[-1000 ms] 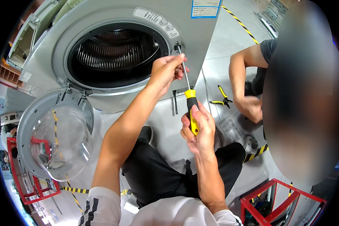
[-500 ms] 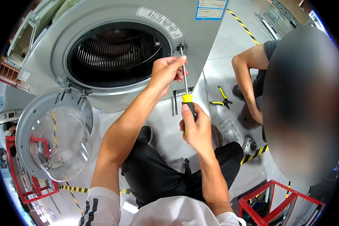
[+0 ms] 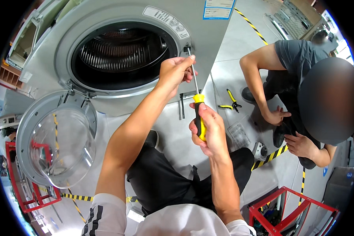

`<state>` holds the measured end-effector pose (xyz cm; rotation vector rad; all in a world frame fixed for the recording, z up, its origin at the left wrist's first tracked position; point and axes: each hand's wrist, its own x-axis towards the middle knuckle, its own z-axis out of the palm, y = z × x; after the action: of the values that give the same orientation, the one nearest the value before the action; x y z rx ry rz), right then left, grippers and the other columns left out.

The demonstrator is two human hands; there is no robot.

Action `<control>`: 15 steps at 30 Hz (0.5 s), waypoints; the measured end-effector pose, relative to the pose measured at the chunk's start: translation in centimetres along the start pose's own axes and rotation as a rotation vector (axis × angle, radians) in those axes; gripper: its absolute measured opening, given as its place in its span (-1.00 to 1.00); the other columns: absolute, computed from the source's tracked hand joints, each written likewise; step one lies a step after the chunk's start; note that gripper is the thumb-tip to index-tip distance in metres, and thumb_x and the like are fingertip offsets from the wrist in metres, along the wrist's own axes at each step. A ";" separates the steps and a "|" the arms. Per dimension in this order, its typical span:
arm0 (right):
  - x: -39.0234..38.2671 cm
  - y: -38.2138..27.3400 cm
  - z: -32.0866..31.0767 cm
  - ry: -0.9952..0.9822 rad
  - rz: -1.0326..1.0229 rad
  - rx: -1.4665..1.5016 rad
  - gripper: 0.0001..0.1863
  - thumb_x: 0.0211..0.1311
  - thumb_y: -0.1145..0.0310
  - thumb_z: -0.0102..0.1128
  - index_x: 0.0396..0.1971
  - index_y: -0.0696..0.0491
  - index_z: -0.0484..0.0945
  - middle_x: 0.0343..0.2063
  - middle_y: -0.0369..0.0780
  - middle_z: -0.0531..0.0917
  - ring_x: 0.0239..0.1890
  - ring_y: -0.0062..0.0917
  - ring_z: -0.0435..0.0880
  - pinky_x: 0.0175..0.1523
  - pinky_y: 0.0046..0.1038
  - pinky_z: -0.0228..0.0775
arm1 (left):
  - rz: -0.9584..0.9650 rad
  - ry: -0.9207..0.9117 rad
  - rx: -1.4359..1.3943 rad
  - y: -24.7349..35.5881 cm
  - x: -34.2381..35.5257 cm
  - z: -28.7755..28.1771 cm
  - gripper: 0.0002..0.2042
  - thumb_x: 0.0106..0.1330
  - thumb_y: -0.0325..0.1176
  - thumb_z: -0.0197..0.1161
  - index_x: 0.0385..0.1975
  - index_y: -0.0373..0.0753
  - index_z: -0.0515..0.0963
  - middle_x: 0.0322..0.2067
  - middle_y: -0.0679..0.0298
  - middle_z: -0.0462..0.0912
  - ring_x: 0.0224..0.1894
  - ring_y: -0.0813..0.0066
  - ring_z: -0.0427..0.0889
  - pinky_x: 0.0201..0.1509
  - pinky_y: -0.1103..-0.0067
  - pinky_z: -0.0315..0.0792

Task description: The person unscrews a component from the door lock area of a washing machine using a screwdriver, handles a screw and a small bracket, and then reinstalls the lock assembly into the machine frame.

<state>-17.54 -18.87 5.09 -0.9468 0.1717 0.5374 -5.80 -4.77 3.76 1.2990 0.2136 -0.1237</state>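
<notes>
A screwdriver (image 3: 200, 120) with a yellow-and-black handle slants up to the dark door latch (image 3: 187, 48) on the front of a grey front-loading washing machine (image 3: 203, 33). Its tip meets the latch area, though the exact contact is too small to make out. My right hand (image 3: 213, 131) is wrapped round the handle. Higher up, my left hand (image 3: 176, 72) closes thumb and fingers about the metal shaft. Left of the latch is the open drum mouth (image 3: 122, 53). The round glass door (image 3: 63, 145) hangs swung open at the left.
Yellow-handled pliers (image 3: 231, 103), a clear plastic box (image 3: 239, 135) and a small grey part (image 3: 259, 151) lie on the floor at right. A co-worker (image 3: 303, 63) crouches beyond them. Red metal frames (image 3: 291, 208) stand at lower right and left.
My right hand has turned on the handle and shifted slightly right, its fingers placed differently. The left hand stays at the shaft. The co-worker has leaned back, both hands now in sight.
</notes>
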 end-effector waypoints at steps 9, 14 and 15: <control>-0.5 -0.6 -0.6 0.004 0.027 0.040 -0.59 0.34 0.08 -0.08 -0.14 0.17 0.38 -0.76 -0.24 0.39 -0.89 -0.74 0.08 -0.80 -0.67 -0.15 | 0.011 -0.044 0.041 -0.1 -0.2 0.1 -0.69 0.25 -0.14 0.22 -0.36 -0.33 0.51 -0.58 0.24 0.54 -0.64 0.70 0.41 -0.52 0.73 0.33; -0.1 0.1 -0.3 0.040 -0.014 -0.134 -0.57 0.33 0.06 -0.05 -0.12 0.17 0.39 -0.74 -0.27 0.39 -0.86 -0.73 0.15 -0.77 -0.66 -0.08 | 0.001 -0.025 0.031 -0.1 -0.3 -0.6 -0.67 0.28 -0.13 0.16 -0.35 -0.35 0.51 -0.55 0.20 0.59 -0.64 0.66 0.47 -0.54 0.70 0.39; -0.4 0.2 -0.6 0.039 -0.013 -0.167 -0.57 0.33 0.07 -0.04 -0.11 0.17 0.40 -0.74 -0.27 0.39 -0.85 -0.73 0.16 -0.77 -0.66 -0.08 | -0.002 -0.021 0.025 -0.1 -0.3 -0.9 -0.66 0.29 -0.12 0.14 -0.34 -0.36 0.51 -0.53 0.19 0.59 -0.63 0.66 0.48 -0.53 0.70 0.39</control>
<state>-17.92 -19.44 4.75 -1.1209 0.1571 0.5270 -6.22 -3.90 3.55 1.3213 0.1962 -0.1423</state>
